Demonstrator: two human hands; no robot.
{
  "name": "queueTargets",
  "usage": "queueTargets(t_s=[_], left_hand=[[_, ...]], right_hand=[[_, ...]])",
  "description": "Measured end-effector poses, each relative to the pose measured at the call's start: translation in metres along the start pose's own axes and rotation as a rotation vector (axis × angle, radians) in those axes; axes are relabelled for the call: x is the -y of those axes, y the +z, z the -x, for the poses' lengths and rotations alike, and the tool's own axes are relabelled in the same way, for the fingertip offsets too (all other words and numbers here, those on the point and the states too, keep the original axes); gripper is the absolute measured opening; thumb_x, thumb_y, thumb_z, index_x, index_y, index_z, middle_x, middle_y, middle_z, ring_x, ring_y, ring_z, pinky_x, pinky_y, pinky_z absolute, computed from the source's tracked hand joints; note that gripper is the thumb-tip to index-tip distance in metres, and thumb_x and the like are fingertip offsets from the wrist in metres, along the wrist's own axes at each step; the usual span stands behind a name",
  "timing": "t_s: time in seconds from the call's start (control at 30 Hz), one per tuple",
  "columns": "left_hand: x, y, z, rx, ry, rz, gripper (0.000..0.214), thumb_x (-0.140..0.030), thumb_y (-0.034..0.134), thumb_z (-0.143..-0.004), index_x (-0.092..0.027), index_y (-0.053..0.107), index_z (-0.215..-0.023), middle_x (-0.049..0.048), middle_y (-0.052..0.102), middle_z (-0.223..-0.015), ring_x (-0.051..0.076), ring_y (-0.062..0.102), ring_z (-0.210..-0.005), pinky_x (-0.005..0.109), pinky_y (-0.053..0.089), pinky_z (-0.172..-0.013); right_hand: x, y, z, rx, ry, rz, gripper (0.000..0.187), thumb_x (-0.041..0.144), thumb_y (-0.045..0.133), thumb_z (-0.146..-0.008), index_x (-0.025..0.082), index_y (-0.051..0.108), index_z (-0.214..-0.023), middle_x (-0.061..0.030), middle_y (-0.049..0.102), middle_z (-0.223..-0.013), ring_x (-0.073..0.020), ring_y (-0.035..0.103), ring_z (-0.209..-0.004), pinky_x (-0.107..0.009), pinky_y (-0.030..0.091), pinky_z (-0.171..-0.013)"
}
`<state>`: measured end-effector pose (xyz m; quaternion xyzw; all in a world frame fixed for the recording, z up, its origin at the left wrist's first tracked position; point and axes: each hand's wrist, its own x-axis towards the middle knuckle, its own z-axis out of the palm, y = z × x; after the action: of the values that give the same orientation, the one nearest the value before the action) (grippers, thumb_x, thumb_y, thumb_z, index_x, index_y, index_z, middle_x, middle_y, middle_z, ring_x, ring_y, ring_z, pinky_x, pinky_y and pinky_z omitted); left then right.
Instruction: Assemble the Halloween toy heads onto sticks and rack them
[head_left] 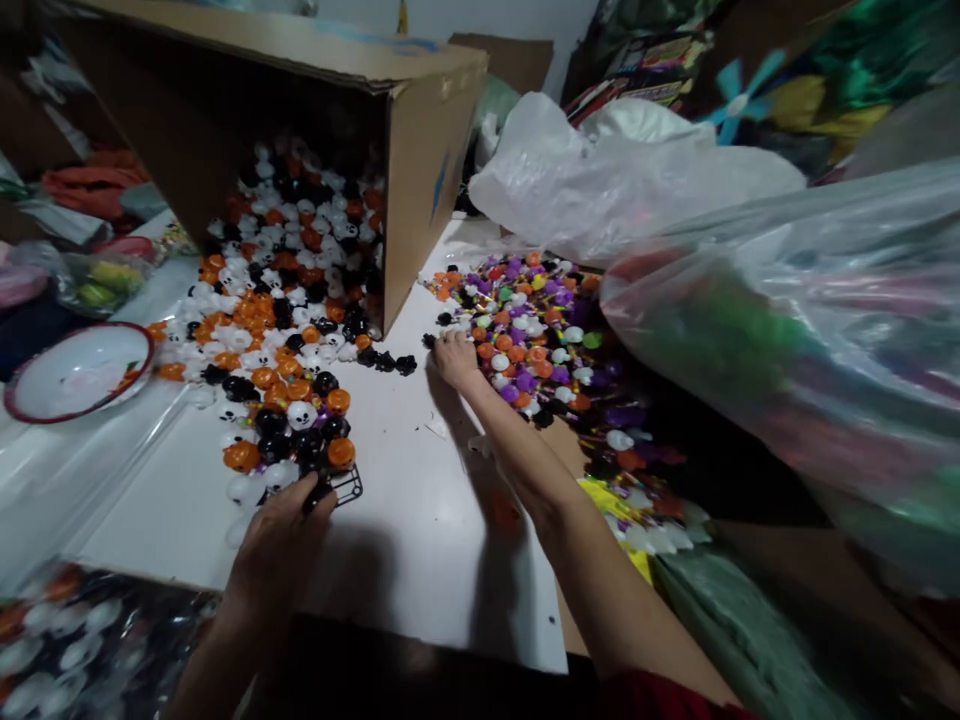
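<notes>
My left hand (289,530) is closed around a black plastic frame (349,487), whose open grid end sticks out past the fingers. Just beyond it lie round orange, white and black toy heads (300,415), some with printed faces. Farther off on the right, my right hand (455,355) reaches down at the left edge of a heap of small purple, orange, white and black toy pieces (517,335). Its fingers are curled, and what they pinch, if anything, is hidden. A small black piece (429,341) lies by its fingertips.
A cardboard box (431,170) on its side spills toy heads onto the white tabletop (420,540). Several black pieces (386,361) lie beside its opening. A red-rimmed white bowl (75,375) stands at left. A large clear plastic bag (787,330) bulges at right.
</notes>
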<state>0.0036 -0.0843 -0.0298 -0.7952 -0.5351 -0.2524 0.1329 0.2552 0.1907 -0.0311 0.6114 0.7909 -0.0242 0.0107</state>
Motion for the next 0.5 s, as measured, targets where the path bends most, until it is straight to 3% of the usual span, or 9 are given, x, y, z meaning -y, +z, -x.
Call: queueTargets(t_s=[0.13, 0.2, 0.3, 0.4, 0.5], left_hand=[[-0.017, -0.026, 0.002, 0.058, -0.063, 0.07, 0.037, -0.02, 0.057, -0.088, -0.026, 0.059, -0.124, 0.0115, 0.064, -0.124, 0.025, 0.064, -0.109, 0.037, 0.057, -0.088], [-0.035, -0.022, -0.001, 0.134, -0.046, 0.171, 0.031, -0.022, 0.051, -0.09, -0.026, 0.061, -0.12, 0.0092, 0.068, -0.115, 0.021, 0.067, -0.103, 0.031, 0.059, -0.084], [-0.07, 0.002, -0.018, 0.127, 0.068, 0.231, 0.028, -0.017, 0.045, -0.09, -0.023, 0.064, -0.111, 0.0092, 0.072, -0.104, 0.021, 0.068, -0.096, 0.033, 0.058, -0.083], [-0.083, 0.017, -0.063, 0.14, 0.218, 0.162, 0.03, -0.011, 0.046, -0.086, -0.019, 0.062, -0.111, 0.0115, 0.07, -0.106, 0.022, 0.066, -0.098, 0.037, 0.056, -0.085], [-0.048, 0.015, -0.137, 0.295, 0.272, 0.114, 0.029, -0.008, 0.046, -0.087, -0.017, 0.06, -0.112, 0.0114, 0.068, -0.107, 0.022, 0.064, -0.101, 0.038, 0.053, -0.088]], right_hand=[[0.013, 0.013, 0.028, 0.051, -0.096, 0.013, 0.036, 0.007, 0.035, -0.091, 0.005, 0.061, -0.115, -0.0234, 0.06, -0.117, -0.0302, 0.052, -0.114, -0.04, 0.037, -0.094], [0.016, 0.015, 0.044, 0.092, -0.15, 0.013, 0.031, 0.01, 0.041, -0.091, 0.006, 0.064, -0.111, -0.0222, 0.063, -0.112, -0.0297, 0.056, -0.109, -0.037, 0.039, -0.091], [0.016, 0.015, 0.061, 0.166, -0.235, 0.003, 0.024, 0.016, 0.054, -0.087, 0.009, 0.068, -0.104, -0.0182, 0.067, -0.105, -0.027, 0.062, -0.098, -0.032, 0.042, -0.081], [0.012, 0.014, 0.07, 0.201, -0.307, -0.004, 0.022, 0.012, 0.055, -0.085, 0.011, 0.069, -0.102, -0.015, 0.069, -0.099, -0.0238, 0.064, -0.092, -0.029, 0.042, -0.077], [0.006, 0.012, 0.074, 0.169, -0.33, -0.04, 0.022, 0.013, 0.052, -0.087, 0.012, 0.069, -0.101, -0.0155, 0.067, -0.099, -0.0249, 0.062, -0.095, -0.031, 0.042, -0.08]])
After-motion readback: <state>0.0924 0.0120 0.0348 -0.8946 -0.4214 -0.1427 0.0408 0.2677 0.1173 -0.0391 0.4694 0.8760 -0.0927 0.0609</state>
